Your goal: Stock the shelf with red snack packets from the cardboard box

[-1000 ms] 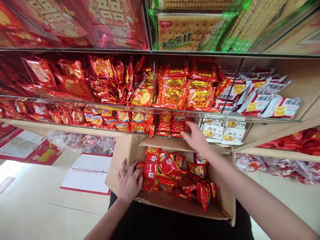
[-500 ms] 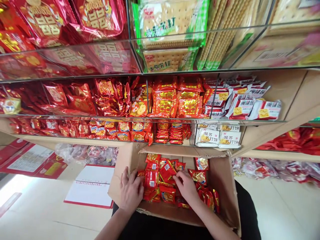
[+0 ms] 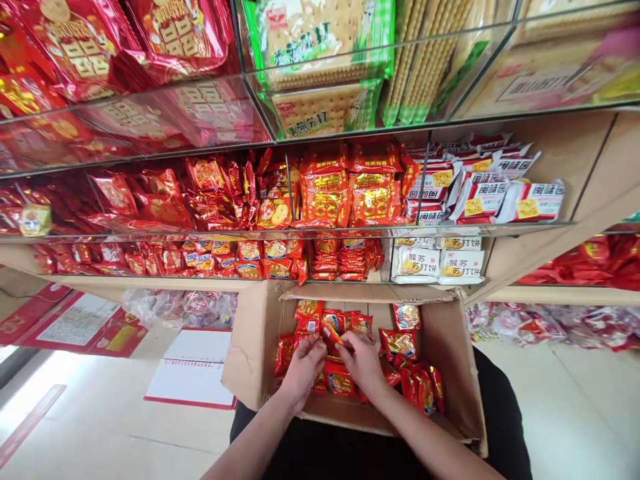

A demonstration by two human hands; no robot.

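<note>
An open cardboard box (image 3: 395,291) rests against my lap below the shelves, with several red snack packets (image 3: 399,343) inside. Both hands are in the box, close together. My right hand (image 3: 364,363) pinches a red packet (image 3: 332,337) that is tilted up. My left hand (image 3: 305,365) is on the other side of this packet, its fingers bent together; what lies between them is too small to make out. More packets lie under and around my hands, partly hidden by them.
Glass-fronted shelves (image 3: 200,233) with red and white packets stand just beyond the box. Green-edged cracker packs (image 3: 320,40) sit higher up. A white sheet with red edges (image 3: 193,370) lies on the floor at left, near plastic-wrapped bags (image 3: 185,307).
My left hand has moved right, from the box's left edge to the packets in the middle. The packet at my right fingertips is now raised and turned. The view has shifted slightly.
</note>
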